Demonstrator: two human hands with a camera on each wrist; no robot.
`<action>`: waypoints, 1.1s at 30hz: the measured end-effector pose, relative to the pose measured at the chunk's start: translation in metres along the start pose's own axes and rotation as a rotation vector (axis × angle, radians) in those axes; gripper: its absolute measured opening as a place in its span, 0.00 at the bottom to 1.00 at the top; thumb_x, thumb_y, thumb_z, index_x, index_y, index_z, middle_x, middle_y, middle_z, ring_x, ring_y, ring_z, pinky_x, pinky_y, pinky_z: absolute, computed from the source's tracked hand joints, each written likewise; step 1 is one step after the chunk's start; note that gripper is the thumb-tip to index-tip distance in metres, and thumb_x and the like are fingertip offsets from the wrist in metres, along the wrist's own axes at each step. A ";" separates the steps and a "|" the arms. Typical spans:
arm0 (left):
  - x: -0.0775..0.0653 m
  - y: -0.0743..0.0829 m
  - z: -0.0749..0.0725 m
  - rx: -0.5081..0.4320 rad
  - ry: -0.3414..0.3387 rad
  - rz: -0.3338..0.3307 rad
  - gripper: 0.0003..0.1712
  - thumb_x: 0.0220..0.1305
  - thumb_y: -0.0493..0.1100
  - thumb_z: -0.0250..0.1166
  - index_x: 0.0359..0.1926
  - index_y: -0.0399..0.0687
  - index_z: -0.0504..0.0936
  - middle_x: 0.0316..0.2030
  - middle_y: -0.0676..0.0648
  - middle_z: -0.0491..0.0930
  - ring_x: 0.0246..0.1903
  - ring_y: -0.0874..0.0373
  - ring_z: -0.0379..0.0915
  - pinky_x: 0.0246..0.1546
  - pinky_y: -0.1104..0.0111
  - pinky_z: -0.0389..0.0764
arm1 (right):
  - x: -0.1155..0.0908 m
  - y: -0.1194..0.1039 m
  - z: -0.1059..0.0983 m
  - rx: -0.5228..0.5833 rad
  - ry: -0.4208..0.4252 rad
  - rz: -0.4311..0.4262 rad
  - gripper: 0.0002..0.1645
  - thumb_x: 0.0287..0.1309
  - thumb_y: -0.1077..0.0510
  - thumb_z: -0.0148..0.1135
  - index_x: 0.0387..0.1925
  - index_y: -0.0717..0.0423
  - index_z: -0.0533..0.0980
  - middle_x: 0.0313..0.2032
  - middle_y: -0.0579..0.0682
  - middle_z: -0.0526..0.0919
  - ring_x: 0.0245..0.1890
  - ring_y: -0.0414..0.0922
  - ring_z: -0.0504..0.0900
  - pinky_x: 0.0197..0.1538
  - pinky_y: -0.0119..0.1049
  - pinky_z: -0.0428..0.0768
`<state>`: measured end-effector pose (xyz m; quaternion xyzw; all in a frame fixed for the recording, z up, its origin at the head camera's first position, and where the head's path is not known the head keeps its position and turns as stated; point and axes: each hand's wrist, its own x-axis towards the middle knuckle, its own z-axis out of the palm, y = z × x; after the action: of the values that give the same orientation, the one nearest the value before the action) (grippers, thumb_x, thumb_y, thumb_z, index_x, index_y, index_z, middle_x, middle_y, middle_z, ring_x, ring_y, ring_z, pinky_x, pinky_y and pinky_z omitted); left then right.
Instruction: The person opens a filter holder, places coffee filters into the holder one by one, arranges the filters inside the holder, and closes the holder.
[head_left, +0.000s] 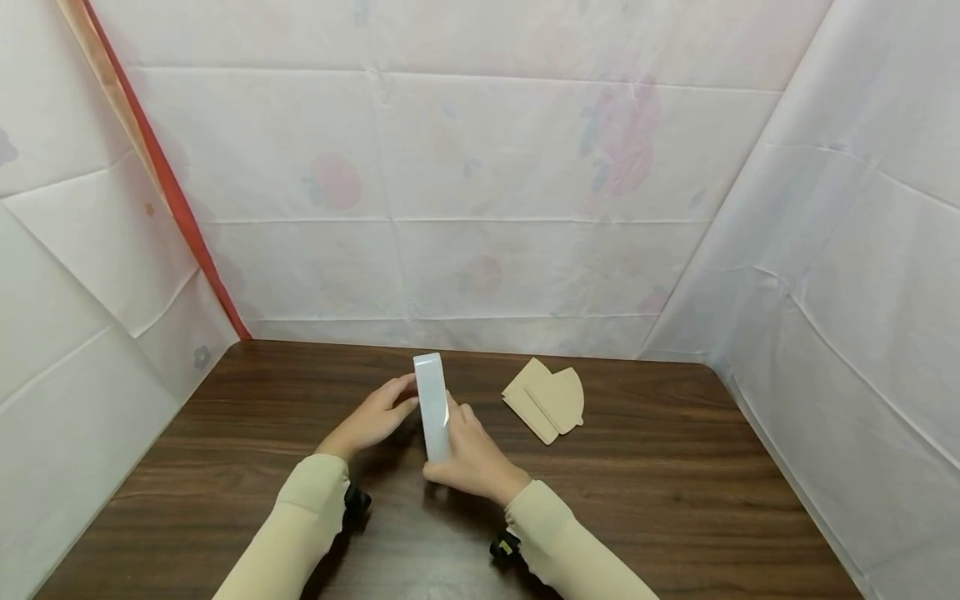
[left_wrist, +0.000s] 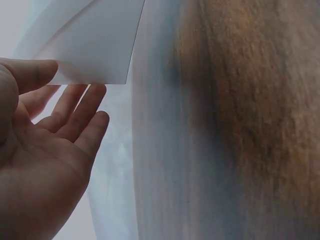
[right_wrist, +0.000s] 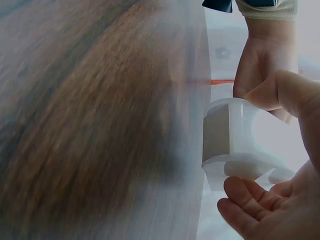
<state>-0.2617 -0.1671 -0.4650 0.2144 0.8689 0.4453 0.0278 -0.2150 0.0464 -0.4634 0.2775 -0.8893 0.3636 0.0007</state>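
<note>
A slim white plastic filter case (head_left: 432,408) stands on edge between both hands, close over the wooden table. My right hand (head_left: 476,458) grips its right side, the thumb low at the near end and the fingers farther along. In the right wrist view the case (right_wrist: 242,130) looks translucent, with one rounded side and a greyish-tan rectangle on its face. On the far side, my left hand (head_left: 377,419) pinches the case's edge. The left wrist view has the thumb in front of the white panel (left_wrist: 100,50) and the index finger partly hidden behind it.
Several tan paper coffee filters (head_left: 551,400) lie overlapping to the right of the hands. The dark wooden table (head_left: 675,483) is bordered by white patterned cloth (head_left: 480,167) at the back and sides. A red strip (head_left: 172,192) runs down the left corner.
</note>
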 end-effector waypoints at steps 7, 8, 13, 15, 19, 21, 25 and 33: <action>-0.005 0.004 0.001 0.004 0.018 0.046 0.29 0.78 0.44 0.54 0.74 0.40 0.62 0.61 0.38 0.72 0.62 0.41 0.67 0.61 0.44 0.67 | -0.005 0.008 -0.006 0.018 -0.011 -0.060 0.70 0.40 0.57 0.71 0.80 0.52 0.39 0.53 0.51 0.69 0.45 0.41 0.70 0.43 0.31 0.77; -0.006 0.005 0.001 0.006 0.022 0.051 0.28 0.78 0.44 0.54 0.73 0.39 0.63 0.60 0.38 0.72 0.62 0.41 0.68 0.61 0.44 0.67 | -0.005 0.009 -0.007 0.022 -0.015 -0.068 0.71 0.40 0.57 0.71 0.80 0.51 0.39 0.53 0.50 0.70 0.46 0.42 0.71 0.43 0.31 0.77; -0.009 0.010 0.003 0.016 0.039 0.057 0.28 0.78 0.45 0.55 0.72 0.39 0.64 0.59 0.38 0.73 0.61 0.41 0.70 0.60 0.45 0.69 | -0.009 0.012 -0.012 0.034 -0.022 -0.085 0.70 0.38 0.58 0.72 0.80 0.52 0.42 0.51 0.49 0.70 0.46 0.42 0.71 0.42 0.31 0.77; -0.010 0.012 0.003 0.018 0.047 0.058 0.27 0.78 0.44 0.55 0.72 0.39 0.65 0.58 0.39 0.74 0.60 0.42 0.71 0.60 0.46 0.70 | -0.010 0.013 -0.014 0.041 -0.031 -0.086 0.69 0.39 0.58 0.72 0.79 0.52 0.43 0.52 0.50 0.70 0.46 0.42 0.72 0.42 0.31 0.78; -0.013 0.014 0.004 0.016 0.056 0.066 0.26 0.77 0.43 0.57 0.70 0.39 0.68 0.56 0.41 0.75 0.58 0.43 0.72 0.59 0.47 0.71 | -0.014 0.016 -0.017 0.067 -0.055 -0.100 0.69 0.41 0.59 0.71 0.80 0.48 0.41 0.54 0.51 0.69 0.48 0.42 0.72 0.43 0.32 0.78; -0.015 0.014 0.004 0.017 0.056 0.068 0.25 0.76 0.43 0.58 0.69 0.40 0.69 0.54 0.42 0.76 0.58 0.44 0.73 0.59 0.48 0.72 | -0.015 0.018 -0.020 0.077 -0.064 -0.113 0.69 0.41 0.60 0.71 0.80 0.45 0.40 0.56 0.51 0.70 0.48 0.43 0.72 0.43 0.33 0.78; -0.017 0.015 0.005 0.017 0.057 0.079 0.24 0.75 0.44 0.59 0.67 0.41 0.72 0.51 0.44 0.76 0.56 0.45 0.75 0.57 0.50 0.74 | -0.018 0.021 -0.024 0.077 -0.069 -0.139 0.69 0.41 0.60 0.70 0.80 0.43 0.40 0.56 0.51 0.71 0.49 0.43 0.73 0.43 0.34 0.78; -0.022 0.016 0.007 0.014 0.077 0.100 0.21 0.73 0.43 0.62 0.63 0.43 0.76 0.47 0.47 0.76 0.52 0.48 0.76 0.55 0.50 0.75 | -0.025 0.030 -0.033 0.070 -0.100 -0.116 0.67 0.43 0.60 0.70 0.80 0.46 0.42 0.62 0.52 0.69 0.50 0.43 0.74 0.46 0.35 0.78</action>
<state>-0.2350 -0.1626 -0.4600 0.2404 0.8605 0.4481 -0.0296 -0.2152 0.0973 -0.4633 0.3463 -0.8573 0.3796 -0.0322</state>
